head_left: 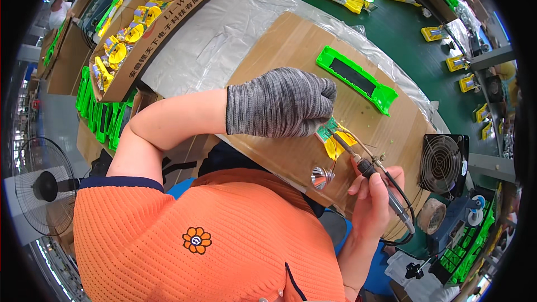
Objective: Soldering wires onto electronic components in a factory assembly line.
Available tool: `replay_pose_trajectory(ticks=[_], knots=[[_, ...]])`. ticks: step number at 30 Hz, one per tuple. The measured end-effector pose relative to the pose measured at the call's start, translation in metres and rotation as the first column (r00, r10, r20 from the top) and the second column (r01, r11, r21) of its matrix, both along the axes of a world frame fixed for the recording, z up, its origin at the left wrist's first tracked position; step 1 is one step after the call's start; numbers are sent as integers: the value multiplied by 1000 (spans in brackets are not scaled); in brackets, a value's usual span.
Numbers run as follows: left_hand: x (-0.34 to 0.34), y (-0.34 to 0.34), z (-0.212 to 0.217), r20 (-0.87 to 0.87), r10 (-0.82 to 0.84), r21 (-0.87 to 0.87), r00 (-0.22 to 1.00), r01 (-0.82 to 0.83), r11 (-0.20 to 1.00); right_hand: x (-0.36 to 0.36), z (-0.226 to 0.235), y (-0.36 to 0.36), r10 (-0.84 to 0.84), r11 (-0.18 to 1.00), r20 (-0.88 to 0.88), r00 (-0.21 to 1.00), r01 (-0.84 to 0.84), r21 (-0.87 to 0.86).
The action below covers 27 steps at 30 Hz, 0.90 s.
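Note:
My left hand, in a grey striped knit glove, is closed over the work at the middle of the board. Its fingertips pinch the edge of a small green circuit board, which is partly hidden by the glove. A yellow plastic part with thin wires lies against the circuit board. Bare and curled, my right hand grips a soldering iron with a thin side tube. The iron's tip meets the circuit board or sits just above it. Below the yellow part is a shiny, cup-shaped reflector.
A green plastic housing lies beyond my hands on the brown work board. At right stands a black fan. A cardboard box of yellow assemblies is at left. More assemblies lie along the green belt.

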<state>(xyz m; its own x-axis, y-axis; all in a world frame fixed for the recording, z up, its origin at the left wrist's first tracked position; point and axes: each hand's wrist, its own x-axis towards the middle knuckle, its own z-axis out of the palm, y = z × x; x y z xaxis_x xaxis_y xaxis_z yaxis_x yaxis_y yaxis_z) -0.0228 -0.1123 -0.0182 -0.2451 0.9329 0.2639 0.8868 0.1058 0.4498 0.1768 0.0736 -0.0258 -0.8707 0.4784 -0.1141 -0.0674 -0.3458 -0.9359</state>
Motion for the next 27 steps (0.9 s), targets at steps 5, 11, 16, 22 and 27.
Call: replay_pose_trajectory(ticks=[5,11,16,22,27], knots=[[-2,-1,1,11,-18,-21,1000,19,1000,-3,5,-3,8,1000,42,999,-9,24],[-3,1,1,-5,-29,-42,1000,29,999,-5,9,-5,18,997,74,997,-23,67],[-6,1,2,-32,-51,-76,998,48,996,-7,12,-6,14,998,70,997,-17,52],[-8,2,4,-30,-70,-92,997,67,993,-6,10,-6,-3,999,82,997,-1,51],[-11,3,6,-11,-80,-95,997,79,992,1,4,-1,-58,998,23,998,58,8]])
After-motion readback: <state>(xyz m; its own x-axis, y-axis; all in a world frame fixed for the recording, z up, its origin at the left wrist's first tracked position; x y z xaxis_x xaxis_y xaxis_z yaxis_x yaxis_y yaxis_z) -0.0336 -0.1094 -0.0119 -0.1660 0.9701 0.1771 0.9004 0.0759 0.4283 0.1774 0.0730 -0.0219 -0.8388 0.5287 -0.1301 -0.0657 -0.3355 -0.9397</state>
